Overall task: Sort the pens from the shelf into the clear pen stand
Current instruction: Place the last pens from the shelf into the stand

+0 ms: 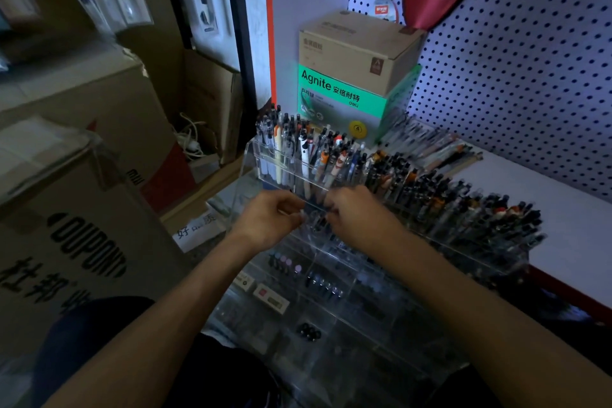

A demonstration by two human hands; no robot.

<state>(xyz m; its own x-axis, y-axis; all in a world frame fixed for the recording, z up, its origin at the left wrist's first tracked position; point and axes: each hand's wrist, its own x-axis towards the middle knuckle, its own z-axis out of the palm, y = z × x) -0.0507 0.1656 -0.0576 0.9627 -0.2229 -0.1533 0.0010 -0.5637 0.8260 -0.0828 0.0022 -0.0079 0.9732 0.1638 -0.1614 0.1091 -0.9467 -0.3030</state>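
A tiered clear pen stand [245,169] stands at the left end of the white shelf [546,209]. Its upper rows are packed with upright pens [318,146], and several more stand in the lower compartments [323,285]. A loose pile of pens [433,142] lies on the shelf behind the stand. My left hand [270,220] and my right hand [356,212] meet at a middle row, fingers curled. Between the fingertips sit a few dark pens [317,222], which both hands appear to pinch. The fingers hide the exact grip.
A green Agnite box [341,93] with a cardboard box [359,46] on top stands in the back corner. Pegboard [530,69] lines the right wall. Large cardboard boxes [82,242] crowd the left, close beside the stand.
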